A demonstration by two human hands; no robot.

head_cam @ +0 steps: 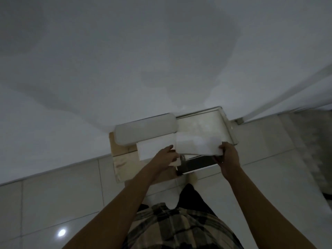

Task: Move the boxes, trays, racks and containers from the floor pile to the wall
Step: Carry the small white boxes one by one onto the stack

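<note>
Two hands bracket the flat white box (pixel 197 146), one at each short end, so I can keep it level as I set it down. The right hand (pixel 229 155) has its fingers curled round the box's near right corner, thumb over the edge, clamped on it. The left hand (pixel 166 156) lies against the opposite edge. Whether those fingers hook under the box or only press on its side, I cannot tell in this dim light.

The box sits between my fingertips, over the near half of a larger pale tray (pixel 227 121) that reaches beyond them to the wall (pixel 161 60). I judge this to be the placing step, stacking onto the tray to keep things tight to the wall. Below the fingers a dark gap shows, unclear.

Just outside the left fingers lies a smaller white box (pixel 152 148), and beyond it a rounded white container (pixel 145 129) against the wall, both on a wooden board (pixel 122 164) resting on the tiled floor (pixel 62 186).
</note>
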